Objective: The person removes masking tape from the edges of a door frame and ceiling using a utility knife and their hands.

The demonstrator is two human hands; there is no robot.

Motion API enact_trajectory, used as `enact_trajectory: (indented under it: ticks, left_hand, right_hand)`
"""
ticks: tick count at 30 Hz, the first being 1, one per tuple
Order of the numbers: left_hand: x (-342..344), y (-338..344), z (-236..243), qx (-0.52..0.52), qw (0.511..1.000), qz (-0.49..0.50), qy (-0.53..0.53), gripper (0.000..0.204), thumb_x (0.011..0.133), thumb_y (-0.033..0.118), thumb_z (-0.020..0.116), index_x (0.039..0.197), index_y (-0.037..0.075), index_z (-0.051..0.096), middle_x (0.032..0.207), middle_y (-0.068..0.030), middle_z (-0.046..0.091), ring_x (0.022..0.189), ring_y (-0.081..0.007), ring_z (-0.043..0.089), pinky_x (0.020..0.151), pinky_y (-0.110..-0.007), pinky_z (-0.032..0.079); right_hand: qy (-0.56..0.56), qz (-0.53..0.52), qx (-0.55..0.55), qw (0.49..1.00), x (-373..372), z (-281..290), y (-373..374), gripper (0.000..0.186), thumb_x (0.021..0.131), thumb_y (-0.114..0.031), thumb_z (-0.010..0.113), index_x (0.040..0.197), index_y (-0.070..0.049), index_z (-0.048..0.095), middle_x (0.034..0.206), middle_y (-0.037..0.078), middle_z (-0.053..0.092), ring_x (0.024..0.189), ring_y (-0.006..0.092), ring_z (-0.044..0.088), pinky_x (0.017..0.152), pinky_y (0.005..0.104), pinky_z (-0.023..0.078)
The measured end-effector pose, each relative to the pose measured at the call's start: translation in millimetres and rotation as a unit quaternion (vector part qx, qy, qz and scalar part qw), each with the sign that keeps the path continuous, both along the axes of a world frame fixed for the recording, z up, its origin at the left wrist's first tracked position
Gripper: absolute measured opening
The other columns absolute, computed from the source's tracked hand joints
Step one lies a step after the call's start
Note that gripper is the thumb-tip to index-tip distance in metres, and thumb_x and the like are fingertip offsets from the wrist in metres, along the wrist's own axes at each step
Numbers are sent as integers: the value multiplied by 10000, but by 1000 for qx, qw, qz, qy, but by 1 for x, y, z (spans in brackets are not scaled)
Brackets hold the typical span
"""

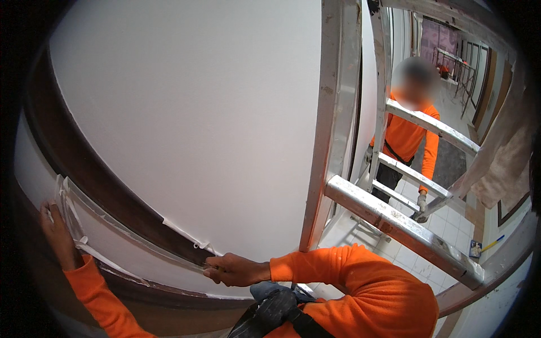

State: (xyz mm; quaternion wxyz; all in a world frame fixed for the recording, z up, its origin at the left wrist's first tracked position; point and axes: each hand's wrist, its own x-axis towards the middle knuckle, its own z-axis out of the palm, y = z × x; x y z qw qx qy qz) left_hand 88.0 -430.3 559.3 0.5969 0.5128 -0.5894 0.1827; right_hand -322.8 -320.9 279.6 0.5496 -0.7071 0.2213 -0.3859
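My left hand is at the far left by the pale wall, its fingers curled at loose whitish strips of masking tape. One long strip stretches below the dark brown trim toward my right hand. My right hand is closed low in the middle, beside the trim's lower end. A small yellow bit shows at its fingers; the rest of what it grips is hidden. Just above it, a peeled white strip hangs over the trim.
A paint-spotted metal ladder stands close on my right. Beyond it, a co-worker in orange has a gloved hand at another ladder's foot. Pale cloth hangs at the right. White tiles cover the floor; a yellow-handled brush is at the right.
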Motion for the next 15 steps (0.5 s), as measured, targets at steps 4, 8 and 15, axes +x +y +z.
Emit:
enact_trajectory:
  ticks: [4,8,15]
  left_hand:
    - [7,14,-10,-7,996,68,-53,434,1071,278,498,1281,-94,579,1249,-167,609,1165,-233,554,1051,-348,390]
    - [20,27,-20,23,998,34,-56,403,1074,255,495,1276,-84,577,1243,-154,614,1163,-228,549,1056,-344,388]
    - [8,44,-35,9,998,29,-50,339,1077,229,493,1210,-71,579,1173,-121,613,1099,-210,543,1032,-334,392]
  right_hand:
    - [-1,-5,-2,1000,5,-2,1,351,1101,-372,444,930,-69,486,685,12,517,567,123,505,527,326,460]
    - [-2,0,-4,1000,4,0,2,347,1101,-367,447,930,-69,489,694,14,522,573,120,509,528,321,460]
    - [-6,-1,-11,1000,6,-3,4,347,1101,-368,442,929,-71,493,702,11,523,581,120,519,531,327,464]
